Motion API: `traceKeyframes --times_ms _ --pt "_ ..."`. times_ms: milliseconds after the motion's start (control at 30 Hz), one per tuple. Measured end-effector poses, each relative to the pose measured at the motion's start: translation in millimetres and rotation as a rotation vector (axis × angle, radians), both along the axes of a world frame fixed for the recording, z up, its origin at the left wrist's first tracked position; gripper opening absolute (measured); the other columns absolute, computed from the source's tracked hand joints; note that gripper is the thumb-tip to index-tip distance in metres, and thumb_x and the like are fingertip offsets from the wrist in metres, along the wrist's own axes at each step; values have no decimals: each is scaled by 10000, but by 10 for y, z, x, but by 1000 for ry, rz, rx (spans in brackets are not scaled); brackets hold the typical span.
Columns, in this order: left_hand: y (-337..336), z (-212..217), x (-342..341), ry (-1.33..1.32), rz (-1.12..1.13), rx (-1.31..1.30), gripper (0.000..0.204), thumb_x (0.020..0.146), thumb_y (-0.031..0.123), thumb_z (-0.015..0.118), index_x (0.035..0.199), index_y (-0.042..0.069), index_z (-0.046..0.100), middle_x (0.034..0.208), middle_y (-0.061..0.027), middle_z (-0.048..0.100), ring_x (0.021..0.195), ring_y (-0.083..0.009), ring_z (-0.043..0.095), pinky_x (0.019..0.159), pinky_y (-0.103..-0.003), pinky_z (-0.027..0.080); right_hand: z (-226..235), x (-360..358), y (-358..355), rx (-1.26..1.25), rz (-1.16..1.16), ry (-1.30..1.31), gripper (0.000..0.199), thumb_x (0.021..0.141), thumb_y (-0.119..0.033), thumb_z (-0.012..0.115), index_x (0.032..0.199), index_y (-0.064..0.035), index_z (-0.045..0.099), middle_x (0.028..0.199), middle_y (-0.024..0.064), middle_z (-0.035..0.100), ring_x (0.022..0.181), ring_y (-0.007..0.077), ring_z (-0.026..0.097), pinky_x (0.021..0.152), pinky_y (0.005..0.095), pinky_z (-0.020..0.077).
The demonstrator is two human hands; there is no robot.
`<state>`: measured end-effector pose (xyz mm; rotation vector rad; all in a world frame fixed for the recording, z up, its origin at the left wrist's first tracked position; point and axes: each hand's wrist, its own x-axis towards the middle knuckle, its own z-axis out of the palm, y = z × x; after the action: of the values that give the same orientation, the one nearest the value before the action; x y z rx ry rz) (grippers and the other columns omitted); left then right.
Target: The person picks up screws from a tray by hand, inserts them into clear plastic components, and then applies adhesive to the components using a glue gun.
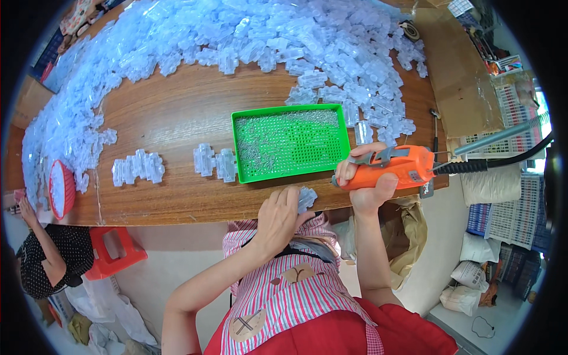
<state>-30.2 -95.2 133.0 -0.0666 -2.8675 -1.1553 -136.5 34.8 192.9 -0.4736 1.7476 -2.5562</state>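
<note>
My right hand (368,183) is wrapped round an orange electric screwdriver (408,167), its tip end pointing left, just off the near right corner of the green tray (236,155). A heap of tiny grey screws (255,131) lies in that perforated tray, thickest along its left and far sides. At the table's front edge my left hand (279,218) has its fingers closed on a clear plastic piece (306,199); part of the piece is hidden by the fingers. Two similar clear plastic pieces (204,160) lie left of the tray, and a short row of clear pieces (138,168) farther left.
A large pile of clear plastic pieces (254,29) covers the back and left of the wooden table (171,112). A black cable (503,163) runs right from the screwdriver. At far left are a red basket (69,189), another person's arm (50,251) and a red stool (133,255).
</note>
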Motion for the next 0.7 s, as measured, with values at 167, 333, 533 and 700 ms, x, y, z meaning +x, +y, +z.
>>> traceKeyframes --times_ms 167,333,533,700 --pt "-10 -85 15 -17 67 72 552 745 181 706 1181 -28 440 953 -194 572 906 -370 541 775 -408 448 -24 63 -66 13 52 -18 759 735 -685 590 942 39 490 597 53 508 478 148 495 475 281 426" --pt "-217 119 282 -413 100 386 541 786 250 681 1175 -51 456 1012 -258 541 955 -396 530 835 -438 432 -56 183 -48 86 133 -16 824 729 -760 495 955 32 499 620 60 529 515 164 528 537 314 463" --pt "-215 -140 825 -726 332 1243 341 932 232 552 1151 28 387 1031 -70 553 853 -123 597 724 -249 524 -79 359 -241 197 217 108 864 736 -809 398 916 25 534 645 78 569 576 193 573 604 345 494" --pt "-128 -237 815 -646 371 1331 351 947 244 525 1178 13 397 958 -75 564 812 -107 590 679 -247 528 -214 540 -384 28 325 1 935 656 -831 477 949 52 574 627 88 557 561 150 564 520 259 474"
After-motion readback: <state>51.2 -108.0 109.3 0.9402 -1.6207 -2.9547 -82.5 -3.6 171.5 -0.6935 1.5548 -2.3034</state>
